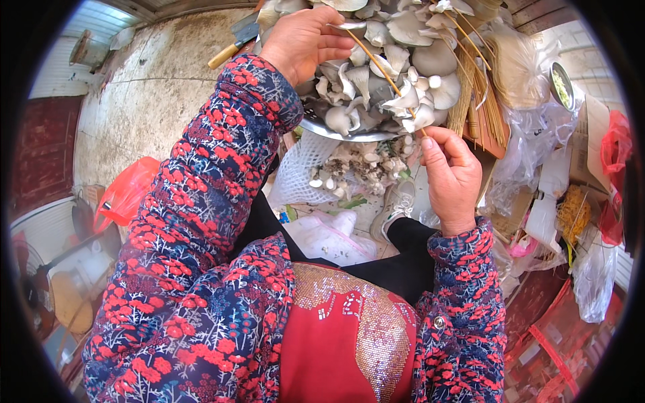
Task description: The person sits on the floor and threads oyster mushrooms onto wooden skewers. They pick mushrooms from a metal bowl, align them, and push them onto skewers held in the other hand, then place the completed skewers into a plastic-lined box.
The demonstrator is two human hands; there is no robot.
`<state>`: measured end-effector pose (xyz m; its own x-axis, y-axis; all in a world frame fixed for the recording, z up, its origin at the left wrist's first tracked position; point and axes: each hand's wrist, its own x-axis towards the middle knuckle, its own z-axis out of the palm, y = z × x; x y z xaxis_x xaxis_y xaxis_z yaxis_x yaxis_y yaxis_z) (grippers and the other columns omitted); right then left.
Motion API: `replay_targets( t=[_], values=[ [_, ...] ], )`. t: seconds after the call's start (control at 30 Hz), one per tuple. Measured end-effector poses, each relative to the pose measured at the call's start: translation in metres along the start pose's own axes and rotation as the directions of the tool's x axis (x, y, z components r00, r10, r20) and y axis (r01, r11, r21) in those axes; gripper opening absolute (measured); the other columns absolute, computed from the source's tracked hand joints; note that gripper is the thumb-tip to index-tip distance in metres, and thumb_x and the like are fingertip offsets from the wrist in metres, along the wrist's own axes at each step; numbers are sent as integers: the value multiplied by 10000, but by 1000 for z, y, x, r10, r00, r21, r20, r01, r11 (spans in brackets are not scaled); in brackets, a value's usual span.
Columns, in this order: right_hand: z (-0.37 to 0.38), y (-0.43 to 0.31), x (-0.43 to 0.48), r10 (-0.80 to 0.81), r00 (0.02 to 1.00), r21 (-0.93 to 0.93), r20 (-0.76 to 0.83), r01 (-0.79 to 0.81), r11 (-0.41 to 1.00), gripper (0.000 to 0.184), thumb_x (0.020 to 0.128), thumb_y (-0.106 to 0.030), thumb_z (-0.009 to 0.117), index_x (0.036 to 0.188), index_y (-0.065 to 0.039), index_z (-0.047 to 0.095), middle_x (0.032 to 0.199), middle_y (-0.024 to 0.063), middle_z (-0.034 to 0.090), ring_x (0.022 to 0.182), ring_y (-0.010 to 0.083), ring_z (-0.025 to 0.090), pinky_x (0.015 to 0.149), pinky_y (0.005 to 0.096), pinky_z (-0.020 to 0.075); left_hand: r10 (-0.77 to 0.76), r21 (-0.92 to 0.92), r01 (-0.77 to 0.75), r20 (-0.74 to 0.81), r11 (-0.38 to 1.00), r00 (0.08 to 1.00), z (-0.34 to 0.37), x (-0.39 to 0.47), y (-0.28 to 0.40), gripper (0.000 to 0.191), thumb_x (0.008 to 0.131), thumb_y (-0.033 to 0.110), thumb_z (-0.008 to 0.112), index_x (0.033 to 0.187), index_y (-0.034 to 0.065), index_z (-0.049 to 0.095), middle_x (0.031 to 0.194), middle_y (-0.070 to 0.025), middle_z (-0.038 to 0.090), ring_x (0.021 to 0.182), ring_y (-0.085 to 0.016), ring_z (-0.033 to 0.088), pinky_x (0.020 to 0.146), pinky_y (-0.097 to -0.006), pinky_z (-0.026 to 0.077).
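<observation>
A thin bamboo skewer point(374, 61) slants over a metal colander point(347, 136) heaped with grey oyster mushrooms point(409, 27). My right hand point(451, 174) pinches its lower end between thumb and fingers. Pale mushroom pieces point(403, 99) are threaded on the skewer just above that hand. At the upper end, my left hand point(307, 45) holds an oyster mushroom piece point(348, 25) between thumb and fingers, at the skewer's tip. Whether the tip has pierced this piece cannot be told. Other skewers point(468, 38), some with mushroom on them, lie across the right side of the heap.
Bare skewers point(491, 118) lie on an orange-brown board at right, near plastic bags point(529, 131) and a bowl point(562, 85). A wooden-handled cleaver point(224, 54) lies at upper left. Below the colander are mushroom clumps point(373, 166), white netting point(302, 169) and a shoe point(395, 209).
</observation>
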<state>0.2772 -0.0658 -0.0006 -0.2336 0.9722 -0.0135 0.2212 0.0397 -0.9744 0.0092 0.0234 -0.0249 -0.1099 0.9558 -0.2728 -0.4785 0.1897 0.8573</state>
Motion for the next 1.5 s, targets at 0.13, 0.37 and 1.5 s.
replay_targets(
  t=[0.13,0.37,1.5],
  values=[
    [0,4,1,-2,1000,-44,-21,1,999,134,904,-93,627,982,15,648,753,-58,566,665,10,468,597,169,396,-174,-287,192,86,938,981,8,-11,9,147,849,64,592,990,31,568,919,-101,635,803,-228,649,716,-350,561],
    [-1,5,4,-5,999,-66,-46,2,998,125,906,-83,618,983,11,647,747,-59,564,665,11,472,593,170,397,-168,-312,215,170,925,971,6,-17,3,173,862,142,596,964,2,584,982,-157,647,928,-283,658,833,-388,557],
    [-1,-1,1,7,998,-60,-62,-11,998,119,901,-62,612,980,18,653,765,-55,563,682,17,477,607,170,399,-222,69,212,206,975,953,50,-65,-15,207,849,149,682,1006,26,625,948,-69,672,890,-177,650,784,-334,527]
  ],
)
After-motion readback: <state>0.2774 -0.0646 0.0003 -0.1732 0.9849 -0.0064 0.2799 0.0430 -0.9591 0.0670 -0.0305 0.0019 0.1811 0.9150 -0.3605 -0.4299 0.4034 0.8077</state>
